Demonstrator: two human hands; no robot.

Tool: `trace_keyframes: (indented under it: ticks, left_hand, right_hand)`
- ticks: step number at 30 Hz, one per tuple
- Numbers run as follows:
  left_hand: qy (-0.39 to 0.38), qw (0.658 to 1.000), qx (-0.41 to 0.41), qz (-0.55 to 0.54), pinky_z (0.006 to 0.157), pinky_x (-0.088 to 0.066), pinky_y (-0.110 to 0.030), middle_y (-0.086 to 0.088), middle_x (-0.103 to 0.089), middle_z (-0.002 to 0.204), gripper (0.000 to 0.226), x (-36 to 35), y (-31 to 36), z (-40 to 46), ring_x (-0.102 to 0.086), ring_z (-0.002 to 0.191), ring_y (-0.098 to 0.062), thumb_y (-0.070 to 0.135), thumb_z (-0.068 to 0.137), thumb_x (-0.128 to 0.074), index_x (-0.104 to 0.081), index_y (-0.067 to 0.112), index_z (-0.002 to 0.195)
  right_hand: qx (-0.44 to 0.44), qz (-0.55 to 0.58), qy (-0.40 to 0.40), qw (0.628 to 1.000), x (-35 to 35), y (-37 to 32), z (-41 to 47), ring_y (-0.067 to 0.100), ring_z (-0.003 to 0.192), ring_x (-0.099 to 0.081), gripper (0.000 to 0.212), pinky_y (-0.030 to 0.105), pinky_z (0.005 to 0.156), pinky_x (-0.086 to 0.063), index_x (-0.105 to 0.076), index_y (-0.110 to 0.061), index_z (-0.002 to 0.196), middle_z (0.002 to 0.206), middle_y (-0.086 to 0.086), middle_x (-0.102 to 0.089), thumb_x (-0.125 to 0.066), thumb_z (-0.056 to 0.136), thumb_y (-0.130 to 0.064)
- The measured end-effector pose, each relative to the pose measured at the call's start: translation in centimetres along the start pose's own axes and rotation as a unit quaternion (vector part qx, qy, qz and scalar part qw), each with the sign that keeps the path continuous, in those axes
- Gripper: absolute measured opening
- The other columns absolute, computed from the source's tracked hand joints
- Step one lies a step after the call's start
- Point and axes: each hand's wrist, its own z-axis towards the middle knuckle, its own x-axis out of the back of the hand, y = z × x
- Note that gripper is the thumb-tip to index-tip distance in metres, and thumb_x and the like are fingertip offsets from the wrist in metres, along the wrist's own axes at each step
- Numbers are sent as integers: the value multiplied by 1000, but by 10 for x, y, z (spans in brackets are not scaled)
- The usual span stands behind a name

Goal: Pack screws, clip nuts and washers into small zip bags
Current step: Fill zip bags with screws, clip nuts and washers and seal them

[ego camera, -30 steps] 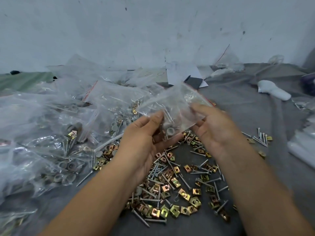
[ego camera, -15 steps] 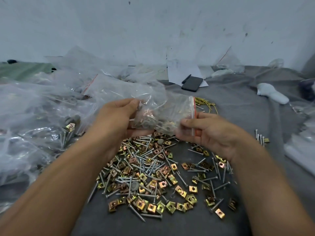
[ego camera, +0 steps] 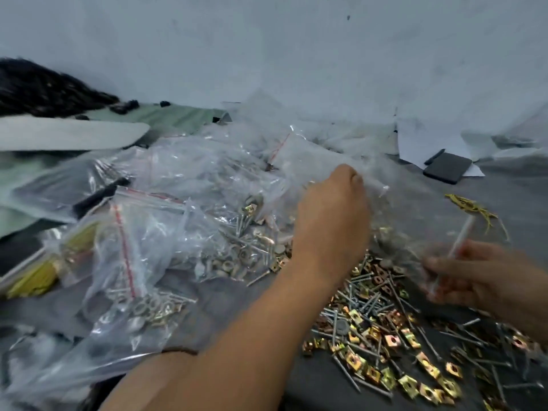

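1. Left hand [ego camera: 332, 221] reaching out over the pile of filled bags [ego camera: 189, 221], knuckles up, fingers curled down at the edge of a clear bag [ego camera: 394, 209]; blurred plastic hiding the fingertips, so cannot tell whether gripping it.
2. Right hand [ego camera: 471, 274] hanging low at the right, fingers curled, pinching the white zip strip [ego camera: 459, 244] of that same bag (motion-blurred, so the exact pinch unclear).
3. Bag stretching between the two hands, hovering above the loose heap; contents too blurred to tell.
4. Lying loose on the grey cloth [ego camera: 504, 203] below and between the hands: screws [ego camera: 367, 304] and brass-coloured clip nuts [ego camera: 391, 341], mixed together, spreading towards the lower right.
5. Washers [ego camera: 228, 265] showing inside the filled bags left of the left hand, along with more screws and clip nuts.
6. Sitting at the far left: a bag of yellow ties [ego camera: 38, 277], partly under other bags.
7. Lying near the right hand, farther back: a few loose yellow ties [ego camera: 471, 207].
8. Resting at the back right by the wall: a dark phone [ego camera: 447, 167] on white paper [ego camera: 427, 143].
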Motion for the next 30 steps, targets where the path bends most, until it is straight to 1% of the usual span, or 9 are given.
trace_keyframes:
  ticks: [3, 6, 8, 10, 16, 18, 22, 26, 30]
  left_hand:
    - [21, 998, 34, -57, 54, -31, -40, -3, -59, 69, 28, 0, 1, -3, -54, 62, -22, 17, 108, -43, -54, 12, 84]
    - [4, 984, 116, -131, 65, -54, -44, -6, -66, 79, 29, 9, -3, 1, -68, 72, -28, 20, 109, -39, -56, 13, 86]
    - [-38, 949, 209, -233, 71, -64, -55, -11, -66, 94, 28, 20, -7, 6, -75, 81, -40, 20, 111, -36, -58, 12, 95]
    - [-39, 907, 244, -340, 63, -66, -50, -13, -60, 103, 26, 36, -11, 13, -76, 75, -41, 22, 113, -37, -57, 11, 101]
    - [142, 787, 241, -550, 66, -67, -47, -22, -61, 118, 16, 91, -32, 48, -79, 82, -42, 14, 115, -38, -52, 9, 111]
    - [194, 805, 267, -493, 69, -67, -49, -20, -60, 122, 15, 104, -48, 56, -74, 98, -41, 12, 114, -37, -51, 9, 118]
    - [209, 906, 287, -230, 86, -65, -49, -15, -65, 109, 33, 116, -72, 61, -71, 106, -35, 11, 109, -42, -54, -4, 135]
    - [234, 928, 254, -143, 104, -54, -51, -18, -56, 140, 53, 120, -67, 57, -63, 123, -36, 8, 104, -41, -36, 4, 156]
    - [320, 932, 170, 13, 94, -40, -31, -14, -41, 154, 49, 107, -50, 40, -53, 129, -30, 11, 103, -48, -44, 9, 152]
  right_hand:
    - [7, -15, 12, 1000, 5, 5, 4, 33, 77, -78, 74, 36, 63, -62, -80, -14, 97, 100, 24, -77, -109, 33, -36]
    - [12, 13, 12, 1000, 4, 6, 9, 33, 76, -78, 72, 34, 61, -61, -81, -21, 99, 101, 19, -78, -108, 36, -43]
    - [29, 38, 12, 999, 3, 6, 11, 34, 78, -79, 67, 36, 63, -62, -81, -22, 101, 103, 19, -78, -106, 43, -47]
    - [54, 49, 18, 997, 3, 6, 15, 39, 88, -78, 66, 42, 72, -63, -78, -17, 113, 111, 24, -75, -100, 60, -50]
    - [65, 54, 48, 995, -1, 12, 24, 42, 104, -75, 70, 51, 82, -61, -77, -11, 114, 118, 25, -73, -97, 63, -53]
    - [56, 49, 55, 996, -4, 14, 25, 40, 101, -76, 74, 49, 80, -62, -78, -11, 110, 115, 23, -75, -100, 55, -55]
    - [78, 33, 90, 992, -7, 13, 26, 36, 88, -79, 53, 39, 67, -64, -81, -13, 98, 103, 22, -78, -95, 57, -43]
    - [136, 47, 166, 976, -14, 7, 21, 26, 69, -78, 17, 28, 54, -60, -77, -10, 93, 86, 14, -79, -71, 87, -25]
    - [143, 72, 223, 962, -4, -7, 11, 13, 59, -74, 17, 23, 52, -59, -69, -11, 101, 72, 0, -77, -53, 105, -17]
